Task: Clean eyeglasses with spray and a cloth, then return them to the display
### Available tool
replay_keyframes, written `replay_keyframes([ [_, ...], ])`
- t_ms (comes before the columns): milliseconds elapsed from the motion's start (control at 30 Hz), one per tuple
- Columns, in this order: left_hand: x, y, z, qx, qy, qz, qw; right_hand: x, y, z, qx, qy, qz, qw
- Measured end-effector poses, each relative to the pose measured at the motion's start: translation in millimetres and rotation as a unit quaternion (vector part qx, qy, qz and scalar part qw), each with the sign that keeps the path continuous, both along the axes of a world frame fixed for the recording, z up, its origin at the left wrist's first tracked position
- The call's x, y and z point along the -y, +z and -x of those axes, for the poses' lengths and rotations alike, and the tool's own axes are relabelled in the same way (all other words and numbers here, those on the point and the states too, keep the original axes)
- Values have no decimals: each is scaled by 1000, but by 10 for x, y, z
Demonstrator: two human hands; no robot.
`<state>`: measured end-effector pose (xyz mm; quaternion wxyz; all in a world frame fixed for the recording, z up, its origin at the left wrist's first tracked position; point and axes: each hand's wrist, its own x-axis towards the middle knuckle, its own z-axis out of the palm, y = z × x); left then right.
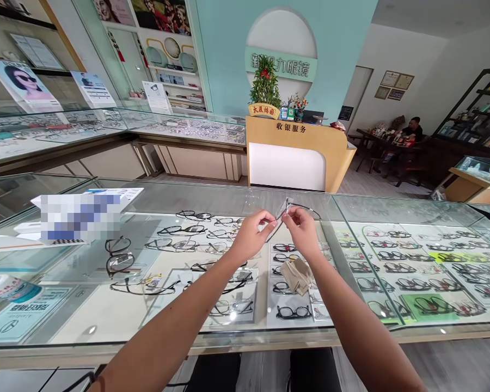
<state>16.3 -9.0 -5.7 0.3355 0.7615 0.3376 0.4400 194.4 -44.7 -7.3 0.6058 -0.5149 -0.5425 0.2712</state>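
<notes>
Both of my hands grip one pair of eyeglasses (306, 207) above the glass display counter. My left hand (252, 231) pinches it from the left, fingertips close to the frame's middle. From the right, my right hand (301, 227) closes thumb and fingers on it. One dark temple stretches out to the right behind my right hand, and another dark part points down between the hands. Part of the frame is covered by my fingers. A crumpled beige cloth (297, 275) lies on the glass below my right hand.
Rows of glasses (293, 312) sit inside the glass counter (81, 337). At left on top are a white box (36, 228), a white bottle (12, 287) and loose glasses (120, 256). Beyond stands a wooden cashier desk (300, 136); a person (413, 129) sits far right.
</notes>
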Motion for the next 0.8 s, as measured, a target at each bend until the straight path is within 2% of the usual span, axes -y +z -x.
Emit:
replay_keyframes([
  [300, 12, -15, -21, 49, 29, 13, 998, -43, -36, -45, -39, -8, 51, 998],
  [467, -4, 14, 7, 106, 79, 45, 990, -64, -24, -81, -75, -28, 76, 994],
  [633, -108, -8, 67, 180, 115, 92, 972, -132, -72, -141, -134, -35, 124, 983],
  [800, -258, -30, 120, 289, 143, 145, 935, -113, -104, -108, -206, -9, 175, 963],
])
